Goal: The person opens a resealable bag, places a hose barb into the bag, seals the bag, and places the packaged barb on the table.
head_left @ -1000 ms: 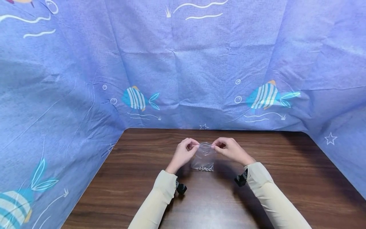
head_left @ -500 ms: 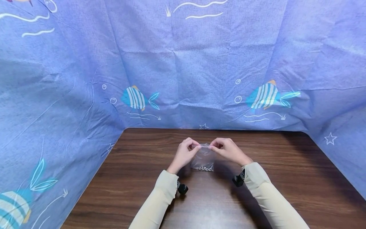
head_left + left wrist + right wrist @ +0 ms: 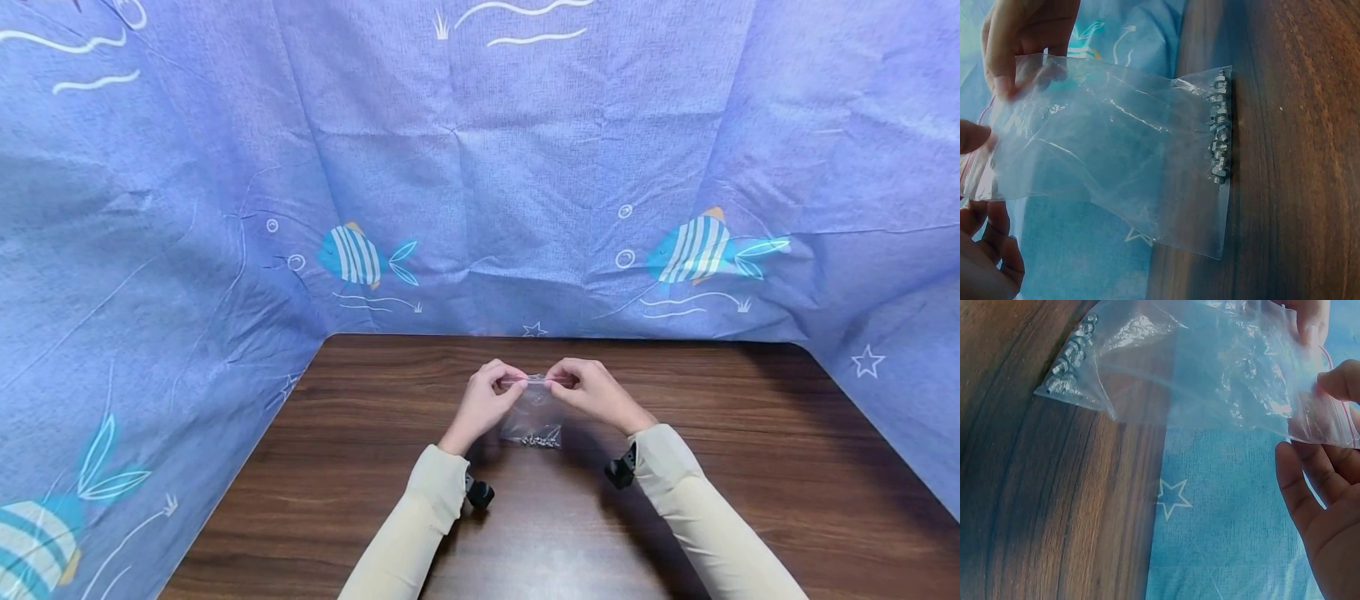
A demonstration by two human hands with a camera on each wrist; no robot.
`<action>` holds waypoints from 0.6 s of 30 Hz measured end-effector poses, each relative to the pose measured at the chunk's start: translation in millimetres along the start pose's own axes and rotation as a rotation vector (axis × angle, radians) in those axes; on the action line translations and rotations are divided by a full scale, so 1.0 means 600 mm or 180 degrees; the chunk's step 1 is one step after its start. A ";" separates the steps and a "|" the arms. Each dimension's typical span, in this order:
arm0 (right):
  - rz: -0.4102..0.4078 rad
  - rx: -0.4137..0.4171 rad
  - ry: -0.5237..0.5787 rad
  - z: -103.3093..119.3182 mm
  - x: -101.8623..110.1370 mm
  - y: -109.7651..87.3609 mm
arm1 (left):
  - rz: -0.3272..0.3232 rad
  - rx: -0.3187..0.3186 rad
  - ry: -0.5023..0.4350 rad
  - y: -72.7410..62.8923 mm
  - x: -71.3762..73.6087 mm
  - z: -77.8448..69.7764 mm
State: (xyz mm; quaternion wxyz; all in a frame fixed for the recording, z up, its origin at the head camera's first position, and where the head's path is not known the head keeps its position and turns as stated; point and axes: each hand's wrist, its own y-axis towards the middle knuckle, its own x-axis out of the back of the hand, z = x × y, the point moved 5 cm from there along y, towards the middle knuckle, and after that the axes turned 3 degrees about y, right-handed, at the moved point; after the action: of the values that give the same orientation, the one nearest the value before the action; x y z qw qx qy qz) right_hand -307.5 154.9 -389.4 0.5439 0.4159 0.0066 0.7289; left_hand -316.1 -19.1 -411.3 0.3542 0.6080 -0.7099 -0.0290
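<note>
A clear zip-lock bag (image 3: 534,408) hangs upright between both hands, with its bottom edge close over the table. Small silvery metal pieces, like bolts with nuts (image 3: 1220,134), lie in a row along the bottom of the bag. At the top left of the bag, my left hand (image 3: 483,402) pinches the rim between thumb and fingers. My right hand (image 3: 597,397) pinches the same rim opposite, its thumb beside the red zip line (image 3: 1345,419). The two hands are only a short gap apart, and the bag's top edges lie together between them.
Dark wood-grain table (image 3: 360,467) lies beneath the hands. Behind it and at both sides hangs a blue curtain (image 3: 517,183) printed with fish and stars. A small black wrist camera (image 3: 480,493) sits at the left cuff, another (image 3: 620,471) at the right.
My right hand has moved left along the rim toward my left hand, which has barely shifted. The bag's top edges, bowed apart earlier, now lie close together.
</note>
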 end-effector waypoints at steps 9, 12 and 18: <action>-0.0041 0.0141 -0.0103 0.008 -0.007 0.005 | 0.0006 -0.0149 0.0065 -0.001 -0.001 -0.010; -0.0057 0.0157 -0.0141 0.010 -0.007 0.006 | -0.0014 -0.0250 0.0147 -0.001 -0.001 -0.012; -0.0037 0.0039 -0.0309 0.008 -0.005 0.009 | -0.0012 -0.0416 0.0242 0.001 0.001 -0.016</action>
State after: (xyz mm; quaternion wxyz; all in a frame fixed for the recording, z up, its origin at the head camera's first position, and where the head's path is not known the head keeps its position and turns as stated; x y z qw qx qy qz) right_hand -308.8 148.4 -385.4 0.5452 0.4540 -0.0130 0.7046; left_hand -311.7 -15.7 -403.8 0.4198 0.5856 -0.6915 -0.0528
